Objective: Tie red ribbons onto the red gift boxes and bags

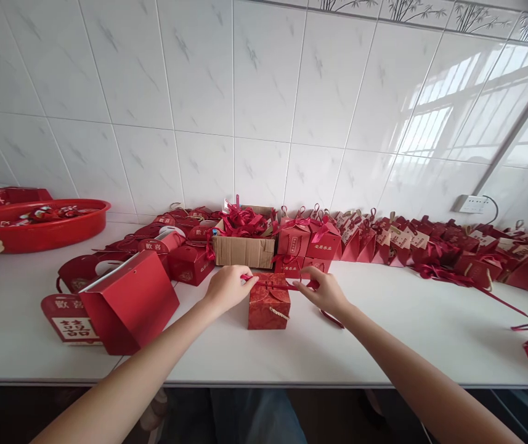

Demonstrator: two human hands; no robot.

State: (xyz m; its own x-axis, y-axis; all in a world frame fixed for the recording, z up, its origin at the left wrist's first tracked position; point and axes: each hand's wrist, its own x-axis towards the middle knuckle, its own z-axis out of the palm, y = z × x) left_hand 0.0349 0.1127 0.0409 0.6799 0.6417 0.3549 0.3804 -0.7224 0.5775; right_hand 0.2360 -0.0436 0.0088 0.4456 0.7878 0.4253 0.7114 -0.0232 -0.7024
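Observation:
A small red patterned gift box (pixel 268 308) stands upright on the white table, with a twisted gold cord on its front. A red ribbon (pixel 282 285) runs across the top of the box. My left hand (pixel 230 287) pinches the ribbon at the box's upper left corner. On the other side, my right hand (pixel 323 290) grips the ribbon just off the upper right corner, and a loose ribbon end (pixel 332 319) lies on the table below it. Whether the ribbon is knotted is too small to tell.
Behind the box is a cardboard carton (pixel 244 251) full of red ribbons. Finished-looking red boxes (pixel 360 240) line the wall to the right. A large red box (pixel 129 302) stands at left, a red basin (pixel 60 231) farther back. The table's front edge (pixel 227 383) is near me.

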